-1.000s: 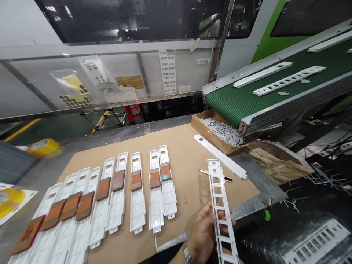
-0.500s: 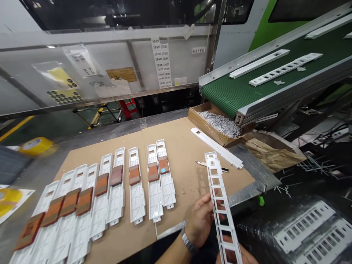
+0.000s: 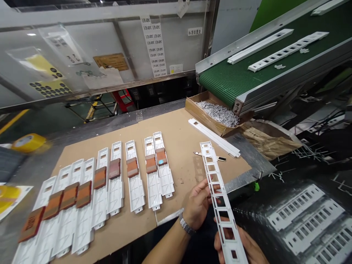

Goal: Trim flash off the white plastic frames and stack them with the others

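A long white plastic frame point(image 3: 217, 194) with several rectangular windows is held over the table's near right corner, tilted away from me. My left hand point(image 3: 199, 203), with a metal watch at the wrist, grips its middle from the left. My right hand point(image 3: 244, 245) holds its near end from below at the bottom edge of view. To the left, a row of several white plastic panels point(image 3: 134, 179) lies on the brown cardboard sheet point(image 3: 178, 146), most with a brown pad point(image 3: 132, 167) on top.
A small knife point(image 3: 217, 157) and a long white strip point(image 3: 214, 137) lie on the cardboard. A cardboard box of white scraps point(image 3: 217, 113) sits under the end of a green conveyor point(image 3: 233, 79) carrying white parts. Yellow tape rolls point(image 3: 27, 143) lie far left. Stacked white frames point(image 3: 308, 216) are at right.
The view has tilted down and the frame now sits further from me. My right hand has come into view under the frame's near end.
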### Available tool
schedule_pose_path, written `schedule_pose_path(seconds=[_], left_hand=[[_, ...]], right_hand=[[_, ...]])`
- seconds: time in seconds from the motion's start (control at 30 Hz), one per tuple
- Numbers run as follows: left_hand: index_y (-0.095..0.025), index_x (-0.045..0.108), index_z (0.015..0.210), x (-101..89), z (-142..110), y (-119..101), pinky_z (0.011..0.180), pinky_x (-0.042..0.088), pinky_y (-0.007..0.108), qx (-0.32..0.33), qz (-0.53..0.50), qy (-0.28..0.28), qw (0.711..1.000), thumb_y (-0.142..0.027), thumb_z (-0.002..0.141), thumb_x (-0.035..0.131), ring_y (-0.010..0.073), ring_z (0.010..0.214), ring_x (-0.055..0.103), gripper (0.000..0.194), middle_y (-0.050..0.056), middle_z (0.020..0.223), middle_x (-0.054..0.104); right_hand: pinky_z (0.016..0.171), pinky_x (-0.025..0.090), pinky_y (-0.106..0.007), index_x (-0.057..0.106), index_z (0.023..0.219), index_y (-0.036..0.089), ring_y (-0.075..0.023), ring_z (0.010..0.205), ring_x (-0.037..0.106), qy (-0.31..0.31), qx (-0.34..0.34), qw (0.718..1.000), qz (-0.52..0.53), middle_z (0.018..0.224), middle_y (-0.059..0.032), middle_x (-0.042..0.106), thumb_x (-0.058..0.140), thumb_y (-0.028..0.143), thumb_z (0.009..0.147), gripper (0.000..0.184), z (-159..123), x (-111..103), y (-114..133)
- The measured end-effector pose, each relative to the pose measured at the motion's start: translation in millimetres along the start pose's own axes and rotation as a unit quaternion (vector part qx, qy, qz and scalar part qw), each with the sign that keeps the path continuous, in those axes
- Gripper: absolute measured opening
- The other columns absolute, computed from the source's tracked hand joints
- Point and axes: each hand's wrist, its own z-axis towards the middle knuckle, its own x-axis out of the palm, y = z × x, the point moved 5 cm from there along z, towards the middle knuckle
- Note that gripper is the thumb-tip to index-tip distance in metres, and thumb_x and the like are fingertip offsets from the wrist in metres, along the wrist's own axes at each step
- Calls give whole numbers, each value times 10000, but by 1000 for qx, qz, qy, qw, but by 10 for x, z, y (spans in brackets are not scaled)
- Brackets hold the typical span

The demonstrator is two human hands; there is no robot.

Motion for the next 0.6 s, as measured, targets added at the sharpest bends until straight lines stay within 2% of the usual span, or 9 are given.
schedule_pose_path(seconds=[0.17,0.3,0.4,0.47,0.5,0.57,0.6], left_hand=[[-156,579,1150,21,1,18,632,452,250,0,11,-9,1000,-266,762,631,143,739,586,406,76,919,663],[-165,538,1197,38,-15,63,651,455,269,-8,13,-6,1000,-305,765,639,155,750,603,465,96,960,667],[-186,492,1240,28,-51,102,651,453,278,-17,11,-3,1000,-343,794,608,176,775,621,486,96,970,662],[-212,483,1247,2,-79,130,651,453,281,-26,15,-15,999,-366,794,604,189,792,628,493,78,979,646],[-225,473,1258,-9,-92,144,668,455,291,-30,21,-21,999,-375,787,610,199,809,630,512,73,994,638],[-233,456,1286,-13,-117,179,723,453,312,-37,45,-18,998,-380,771,622,210,836,626,560,74,993,636],[-229,459,1291,-4,-127,203,744,446,317,-41,59,-7,997,-381,768,620,211,843,619,568,75,973,640]], right_hand=[[501,401,-214,550,1133,189,-136,618,618,6,7,1000,-29,841,-78,664,418,575,865,488,19,-18,-7],[506,436,-263,530,1122,195,-166,625,635,-16,0,991,-136,861,-92,667,236,548,920,502,54,-95,-88],[596,491,-352,518,1146,196,-211,728,652,-58,-27,967,-248,907,-109,676,148,526,934,539,91,-302,-72],[766,480,-412,531,1164,205,-230,882,628,-113,-66,923,-363,1001,-111,661,280,545,913,492,95,-599,31],[858,440,-436,543,1163,209,-242,965,597,-148,-87,888,-426,1052,-113,643,379,546,884,466,82,-795,102],[973,329,-500,571,1131,195,-281,1085,516,-229,-119,798,-544,1131,-137,598,497,539,827,465,26,-1244,242],[974,302,-543,588,1095,173,-306,1097,493,-264,-126,749,-595,1104,-151,598,505,542,816,470,-6,-1472,294]])
